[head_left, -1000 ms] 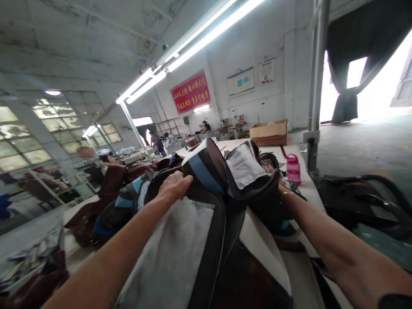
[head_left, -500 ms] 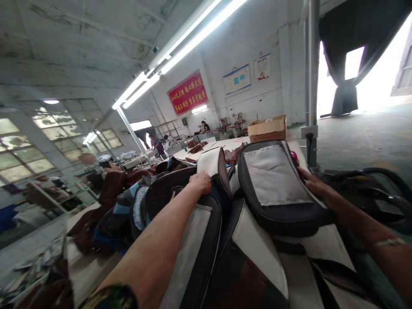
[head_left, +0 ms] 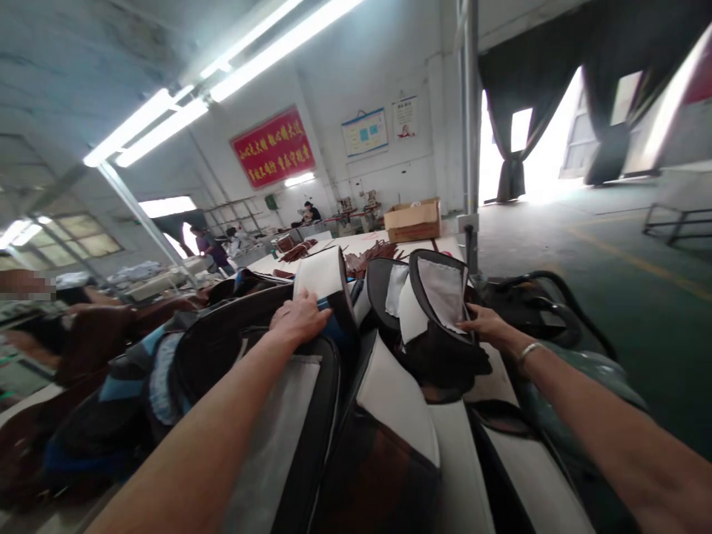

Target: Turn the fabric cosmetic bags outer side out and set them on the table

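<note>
My left hand (head_left: 299,319) rests on top of a black-edged panel with a grey-white face (head_left: 267,437), its fingers curled over the upper rim beside an upright white panel (head_left: 321,276). My right hand (head_left: 485,326) grips the side of a black bag piece with a white lining (head_left: 439,297), which stands tilted at mid-table. A silver bracelet (head_left: 528,350) sits on that wrist. More black, white and brown pieces (head_left: 389,423) are stacked between my arms.
A heap of brown, blue and black pieces (head_left: 111,371) lies at the left. A cardboard box (head_left: 412,219) stands at the table's far end by a metal pole (head_left: 472,111). People work at machines at the back. A black cart frame (head_left: 539,304) is at the right.
My right hand has pulled the black bag piece back from the right and stood it more upright. The view has swung right. My left hand stays on the panel's rim.
</note>
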`<state>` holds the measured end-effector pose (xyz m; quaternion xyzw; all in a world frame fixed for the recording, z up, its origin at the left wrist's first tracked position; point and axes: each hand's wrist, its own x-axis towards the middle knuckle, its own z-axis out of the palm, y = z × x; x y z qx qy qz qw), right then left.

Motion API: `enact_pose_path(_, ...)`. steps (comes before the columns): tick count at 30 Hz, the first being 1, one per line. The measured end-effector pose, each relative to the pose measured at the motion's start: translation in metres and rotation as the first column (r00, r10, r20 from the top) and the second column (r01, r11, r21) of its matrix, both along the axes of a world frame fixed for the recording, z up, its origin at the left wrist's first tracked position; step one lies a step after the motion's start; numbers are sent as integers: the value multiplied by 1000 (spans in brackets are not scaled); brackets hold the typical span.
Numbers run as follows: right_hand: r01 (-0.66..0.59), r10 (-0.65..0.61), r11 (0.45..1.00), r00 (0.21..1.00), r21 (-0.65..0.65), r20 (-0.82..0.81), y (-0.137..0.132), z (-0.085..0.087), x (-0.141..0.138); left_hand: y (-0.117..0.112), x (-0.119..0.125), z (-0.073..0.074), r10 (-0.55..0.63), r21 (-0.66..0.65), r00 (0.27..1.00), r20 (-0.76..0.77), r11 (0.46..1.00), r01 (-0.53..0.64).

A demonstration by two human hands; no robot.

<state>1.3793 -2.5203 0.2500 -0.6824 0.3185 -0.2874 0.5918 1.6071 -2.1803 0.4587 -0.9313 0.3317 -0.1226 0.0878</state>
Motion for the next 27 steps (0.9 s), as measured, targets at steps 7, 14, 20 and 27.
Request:
enact_pose_path(7, -86, 84, 983, 996, 161, 19, -34, -22, -82, 2, 19, -20, -44, -35, 999, 31, 998, 45)
enact_pose_path(14, 33, -30, 993, 999, 109, -24, 16, -51, -28, 0, 22, -25, -70, -23, 994, 81, 997, 73)
enact_pose_path(20, 32, -49, 989, 991, 144, 122, 8, -17, -44, -7, 12, -2, -76, -12, 992, 101, 997, 77)
enact_pose_path(27, -9, -32, 989, 959, 144, 281, -3, 40, -65, -1, -11, 17, -151, -97, 962, 229, 979, 177)
